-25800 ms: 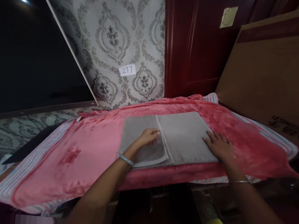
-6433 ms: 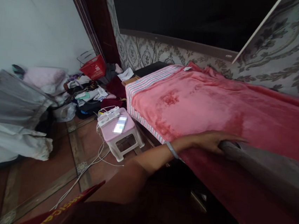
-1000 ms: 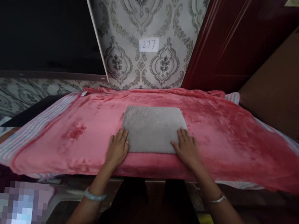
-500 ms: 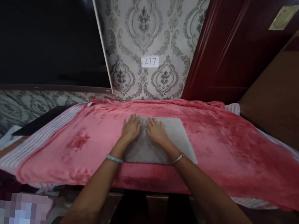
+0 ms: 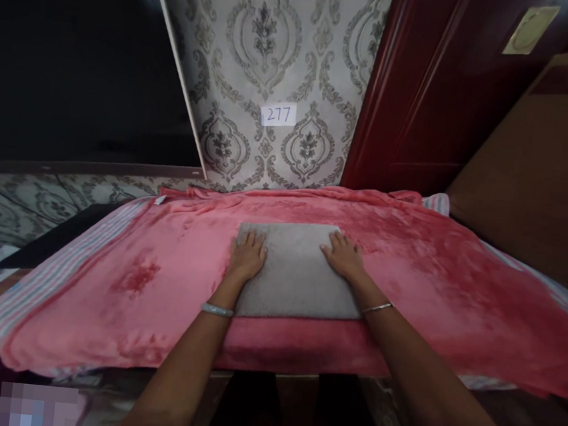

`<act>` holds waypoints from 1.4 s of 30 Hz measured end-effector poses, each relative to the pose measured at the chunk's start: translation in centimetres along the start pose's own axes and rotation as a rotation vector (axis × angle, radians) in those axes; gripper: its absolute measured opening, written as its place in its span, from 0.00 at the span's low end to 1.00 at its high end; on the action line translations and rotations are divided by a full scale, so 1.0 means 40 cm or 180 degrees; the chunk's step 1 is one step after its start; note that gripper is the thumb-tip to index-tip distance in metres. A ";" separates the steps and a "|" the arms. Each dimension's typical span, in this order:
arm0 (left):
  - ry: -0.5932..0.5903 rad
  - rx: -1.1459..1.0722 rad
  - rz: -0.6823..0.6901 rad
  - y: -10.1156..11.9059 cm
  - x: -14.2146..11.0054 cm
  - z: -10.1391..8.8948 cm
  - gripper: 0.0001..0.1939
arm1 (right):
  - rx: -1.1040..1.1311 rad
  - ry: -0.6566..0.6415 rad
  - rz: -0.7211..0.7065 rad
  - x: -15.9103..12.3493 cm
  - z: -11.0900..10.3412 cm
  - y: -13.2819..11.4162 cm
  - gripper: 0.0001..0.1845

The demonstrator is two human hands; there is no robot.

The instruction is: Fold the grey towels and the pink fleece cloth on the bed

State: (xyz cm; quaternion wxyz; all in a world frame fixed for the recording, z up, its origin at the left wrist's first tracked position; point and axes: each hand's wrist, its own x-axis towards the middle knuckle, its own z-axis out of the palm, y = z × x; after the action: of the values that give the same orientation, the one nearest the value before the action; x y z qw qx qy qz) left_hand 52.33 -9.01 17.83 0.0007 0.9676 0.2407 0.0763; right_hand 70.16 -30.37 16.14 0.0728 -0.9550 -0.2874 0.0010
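Presently, from the left: a dark screen (image 5: 77, 66) stands beyond the left back corner of the pink blanket (image 5: 191, 284), whose left edge carries a striped border (image 5: 72, 253). My left hand (image 5: 248, 253) lies open, palm down, across the left side of the grey cloth (image 5: 297, 281), just below its far corner; it grips nothing. The cloth lies flat about midway along the blanket, its near side close to the blanket's front edge. How many layers it has, I cannot tell. My right hand (image 5: 346, 256), likewise open and ungripping, rests on the cloth's far right corner. A cardboard box (image 5: 546, 144) stands beyond the blanket's right back corner.

Risks, in my judgement: uneven pressure between my palms could skew the cloth or ruck its surface; a hard push could drag the soft blanket along; pulling towards me could take the cloth over the front edge.
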 end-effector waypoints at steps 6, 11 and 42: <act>0.0021 -0.0188 -0.0036 0.001 -0.003 0.006 0.30 | -0.0072 0.0279 0.0298 -0.019 -0.043 0.003 0.35; 0.0212 -0.0343 -0.0276 -0.005 -0.008 0.002 0.31 | 0.0052 0.0135 -0.0935 -0.008 -0.065 -0.230 0.33; 0.0201 -0.0196 -0.0105 -0.003 0.000 -0.003 0.29 | 0.0401 -0.0012 -0.1601 -0.228 -0.001 -0.294 0.35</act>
State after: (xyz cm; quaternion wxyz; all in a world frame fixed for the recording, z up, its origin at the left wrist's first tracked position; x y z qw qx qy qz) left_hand 52.24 -8.90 17.96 0.0241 0.9601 0.2540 0.1142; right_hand 56.10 -25.71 17.46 0.1295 -0.8472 -0.5153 0.0025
